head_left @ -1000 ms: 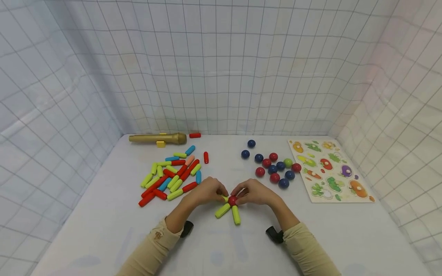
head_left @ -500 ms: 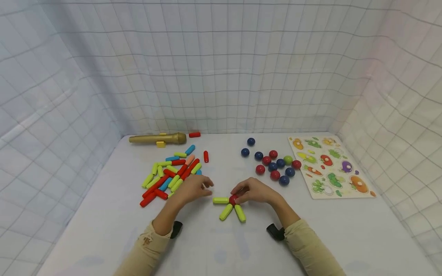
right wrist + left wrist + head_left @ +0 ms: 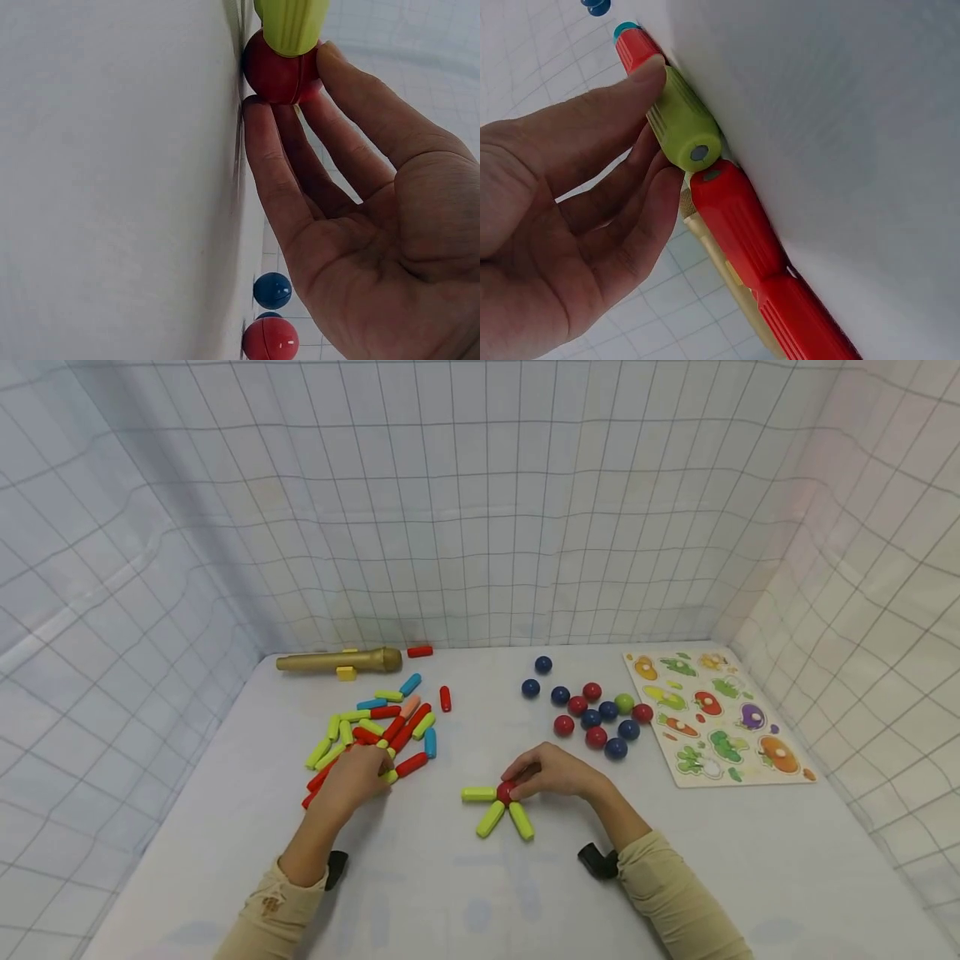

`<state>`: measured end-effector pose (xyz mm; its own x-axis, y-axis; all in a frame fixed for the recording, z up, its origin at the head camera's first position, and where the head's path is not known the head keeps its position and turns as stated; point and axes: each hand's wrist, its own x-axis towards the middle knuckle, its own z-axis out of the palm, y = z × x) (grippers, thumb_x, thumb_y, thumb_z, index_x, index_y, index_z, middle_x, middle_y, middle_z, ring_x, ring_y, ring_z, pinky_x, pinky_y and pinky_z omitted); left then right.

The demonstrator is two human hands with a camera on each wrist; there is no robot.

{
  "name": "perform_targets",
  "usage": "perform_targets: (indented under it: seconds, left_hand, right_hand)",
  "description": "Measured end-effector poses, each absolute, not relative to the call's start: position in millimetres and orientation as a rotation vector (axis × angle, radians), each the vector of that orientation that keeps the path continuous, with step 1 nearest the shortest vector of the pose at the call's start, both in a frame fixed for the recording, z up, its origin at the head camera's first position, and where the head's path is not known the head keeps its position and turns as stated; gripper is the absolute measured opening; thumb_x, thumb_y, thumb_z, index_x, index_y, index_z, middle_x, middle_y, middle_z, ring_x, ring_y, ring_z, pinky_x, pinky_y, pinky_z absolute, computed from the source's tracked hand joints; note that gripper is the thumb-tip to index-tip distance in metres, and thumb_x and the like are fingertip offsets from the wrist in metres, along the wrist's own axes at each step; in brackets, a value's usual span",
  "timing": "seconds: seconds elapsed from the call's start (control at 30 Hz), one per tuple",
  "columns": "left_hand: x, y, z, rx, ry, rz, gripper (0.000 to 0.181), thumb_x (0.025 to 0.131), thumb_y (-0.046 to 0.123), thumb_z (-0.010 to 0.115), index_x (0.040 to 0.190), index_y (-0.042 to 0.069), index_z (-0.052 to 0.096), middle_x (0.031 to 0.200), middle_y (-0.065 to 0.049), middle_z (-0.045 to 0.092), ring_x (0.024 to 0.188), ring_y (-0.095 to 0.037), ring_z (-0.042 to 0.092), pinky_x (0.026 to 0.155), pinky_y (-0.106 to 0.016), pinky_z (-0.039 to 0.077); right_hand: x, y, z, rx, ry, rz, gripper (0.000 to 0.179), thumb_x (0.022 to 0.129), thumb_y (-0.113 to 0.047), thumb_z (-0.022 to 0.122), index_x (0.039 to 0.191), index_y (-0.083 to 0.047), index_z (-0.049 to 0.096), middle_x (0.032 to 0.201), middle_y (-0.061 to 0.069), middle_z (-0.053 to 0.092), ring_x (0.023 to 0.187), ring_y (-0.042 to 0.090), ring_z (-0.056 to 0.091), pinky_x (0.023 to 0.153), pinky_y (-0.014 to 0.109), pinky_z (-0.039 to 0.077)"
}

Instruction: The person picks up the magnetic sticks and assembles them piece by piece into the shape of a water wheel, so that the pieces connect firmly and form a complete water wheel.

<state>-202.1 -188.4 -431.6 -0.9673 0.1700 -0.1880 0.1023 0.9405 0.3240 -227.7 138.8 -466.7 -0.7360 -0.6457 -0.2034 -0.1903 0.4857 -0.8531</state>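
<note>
My right hand [image 3: 557, 772] holds a red ball [image 3: 505, 792] between thumb and fingertips on the white table. Three yellow-green rods [image 3: 478, 794] stick out from that ball, one to the left and two toward me. At the pile of coloured rods on the left is my left hand [image 3: 354, 778]. In the left wrist view its thumb and fingers pinch a yellow-green rod [image 3: 682, 124] with a grey disc in its end. Just beside that end lies a red rod [image 3: 739, 217], in line with another red one. The left hand hides part of the pile in the head view.
Several blue, red and green balls [image 3: 591, 718] lie at the right. A vegetable puzzle board [image 3: 705, 722] is beyond them. A gold microphone [image 3: 341, 661] rests at the back left, near a lone red rod [image 3: 420, 652]. Gridded white cloth [image 3: 480, 527] walls the table on three sides.
My left hand let go of the yellow-green rod at the red ball and moved left to the pile, where it now pinches another. The right hand stayed on the ball.
</note>
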Motion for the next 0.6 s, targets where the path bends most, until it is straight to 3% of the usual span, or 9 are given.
perform_targets:
  seconds: [0.17,0.6]
  left_hand:
    - [-200.4,-187.2,-434.6,0.247,2.962,0.447,0.010,0.080,0.013,0.079,0.083,0.006,0.072,0.072,-0.004,0.063,0.071,-0.019,0.054,0.066,-0.032,0.050]
    - [-199.2,-178.4,-433.6,0.211,2.920,0.254,0.013,0.082,0.016,0.078,0.085,0.006,0.071,0.068,-0.003,0.057,0.070,-0.020,0.052,0.067,-0.032,0.051]
  right_hand:
    - [-227.2,138.3,-465.0,-0.709,2.228,-1.185,0.026,0.084,-0.015,0.076,0.109,-0.009,0.074,0.105,0.004,0.074,0.087,0.011,0.065,0.080,0.021,0.053]
    - [-224.4,135.4,-462.8,-0.774,2.233,-1.150,0.028,0.086,-0.015,0.073,0.113,-0.009,0.073,0.107,0.005,0.074,0.089,0.010,0.064,0.080,0.019,0.052]
